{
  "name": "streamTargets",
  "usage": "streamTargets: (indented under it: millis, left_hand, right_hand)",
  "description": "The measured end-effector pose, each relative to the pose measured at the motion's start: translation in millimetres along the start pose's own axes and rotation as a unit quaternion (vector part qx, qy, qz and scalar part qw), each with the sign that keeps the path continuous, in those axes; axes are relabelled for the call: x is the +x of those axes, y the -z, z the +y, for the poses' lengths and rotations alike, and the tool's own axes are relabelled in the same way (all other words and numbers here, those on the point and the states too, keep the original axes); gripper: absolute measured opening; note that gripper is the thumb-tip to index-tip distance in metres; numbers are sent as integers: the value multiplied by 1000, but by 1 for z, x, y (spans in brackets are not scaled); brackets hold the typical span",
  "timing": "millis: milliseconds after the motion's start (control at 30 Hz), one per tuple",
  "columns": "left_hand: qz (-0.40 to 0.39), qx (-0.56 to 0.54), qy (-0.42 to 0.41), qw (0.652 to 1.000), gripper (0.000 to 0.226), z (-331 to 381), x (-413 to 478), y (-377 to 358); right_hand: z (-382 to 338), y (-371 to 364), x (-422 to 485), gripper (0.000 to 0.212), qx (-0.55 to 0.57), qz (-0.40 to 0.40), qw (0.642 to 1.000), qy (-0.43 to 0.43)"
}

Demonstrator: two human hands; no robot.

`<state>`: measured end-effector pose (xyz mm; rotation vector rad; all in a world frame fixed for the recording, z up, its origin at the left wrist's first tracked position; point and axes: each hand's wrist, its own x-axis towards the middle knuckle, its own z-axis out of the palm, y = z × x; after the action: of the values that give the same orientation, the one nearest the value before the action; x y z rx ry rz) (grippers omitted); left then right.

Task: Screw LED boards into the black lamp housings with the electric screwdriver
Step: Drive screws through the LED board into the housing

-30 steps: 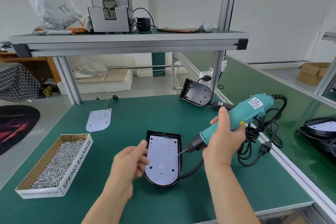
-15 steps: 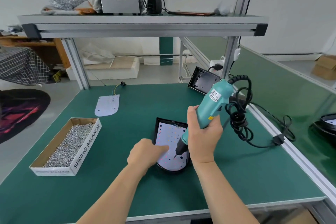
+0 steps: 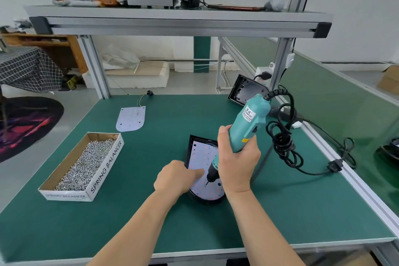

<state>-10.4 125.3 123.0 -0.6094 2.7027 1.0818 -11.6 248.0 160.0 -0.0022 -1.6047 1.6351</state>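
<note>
Near the front middle of the green desk (image 3: 280, 211) lies a black lamp housing (image 3: 191, 149) with a white LED board (image 3: 199, 155) seated in it. The right hand (image 3: 237, 162) is wrapped around the teal electric screwdriver (image 3: 248, 125), which stands steeply tilted with its bit tip down on the board's lower half. The left hand (image 3: 176, 177) rests at the housing's left edge. Its forefinger stretches across the board to just beside the bit and its other fingers are tucked under; whether they hold anything cannot be told. The screwdriver's black cord (image 3: 280, 144) hangs coiled to the right. A cardboard box (image 3: 106, 168) of screws (image 3: 86, 162) sits at the left. A 2nd LED board (image 3: 130, 119) lies loose behind the box, and a 2nd housing (image 3: 246, 93) leans at the back right.
</note>
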Motion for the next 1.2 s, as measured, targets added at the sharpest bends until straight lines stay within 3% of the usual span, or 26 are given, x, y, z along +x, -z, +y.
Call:
streamTargets:
  millis: [333,500,800,1000,1067,1133,1200]
  left_hand:
    - [10,7,-5,1000,45,-1,0,-1]
    - [16,21,2,1000,46,0,0,-1]
    - [-3,10,11,1000,46,2,-4,2]
    - [-12,6,4,1000,42,2,-10,6]
    - [-19,-33,2,999,50,0,-13,10]
    - [-17,-143,28,989,53,-2,-16,18]
    - [-20,-340,78,937,34,-8,-15,32]
  right_hand:
    - [-3,-3,-4,19,-14,-31,999,30]
    - [2,-4,-1,32,-22,-47,999,-17]
    - [-7,0,-3,28,-8,-75,997,-35]
    - [-31,17,19,11,60,9,996,-67]
    - [-35,24,27,11,72,59,992,-89]
    - [-34,34,32,20,74,96,984,-131]
    - [-31,44,36,28,80,117,974,-178]
